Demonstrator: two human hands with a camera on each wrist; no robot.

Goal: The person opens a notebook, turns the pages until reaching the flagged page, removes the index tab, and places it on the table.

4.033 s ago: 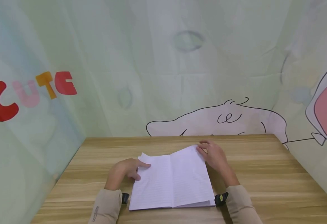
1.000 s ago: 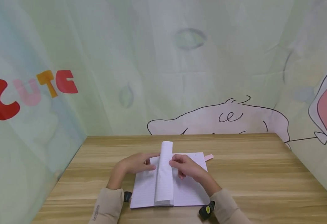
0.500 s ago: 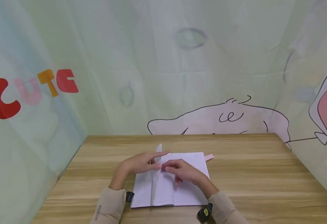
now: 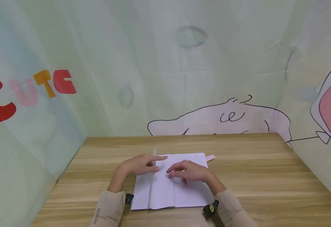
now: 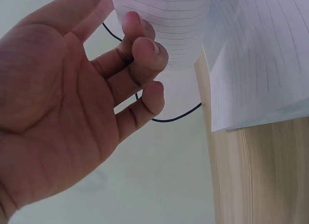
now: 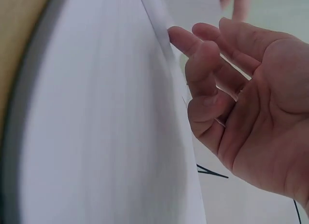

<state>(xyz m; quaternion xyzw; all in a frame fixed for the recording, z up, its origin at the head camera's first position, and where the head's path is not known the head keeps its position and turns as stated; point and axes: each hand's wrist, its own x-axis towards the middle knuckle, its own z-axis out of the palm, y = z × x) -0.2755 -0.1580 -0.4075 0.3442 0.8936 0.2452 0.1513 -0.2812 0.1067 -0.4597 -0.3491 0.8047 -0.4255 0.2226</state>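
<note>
A lined notebook (image 4: pixel 193 194) lies spread on the wooden table, one leaf (image 4: pixel 162 192) curving up over its left half. My left hand (image 4: pixel 139 164) reaches across that leaf from the left, index finger and thumb extended over the paper. In the left wrist view, the other fingers of the left hand (image 5: pixel 72 89) bend loosely in front of lined paper (image 5: pixel 169 21). Over the middle of the spread hovers my right hand (image 4: pixel 190 171), fingers slightly bent and holding nothing. The right wrist view has the right hand (image 6: pixel 260 98) with its fingertips beside the pages (image 6: pixel 106 113).
A pink strip (image 4: pixel 210 157) sticks out at the notebook's upper right edge. The wooden table (image 4: pixel 261 176) ends at a printed cloth backdrop (image 4: pixel 120 94). Dark devices sit on both wrists, among them the right wrist strap (image 4: pixel 210 209).
A leaf has swung from the right half over to the left. My right hand followed it leftward, let go, and has drawn back slightly right; the left hand stays by the left half.
</note>
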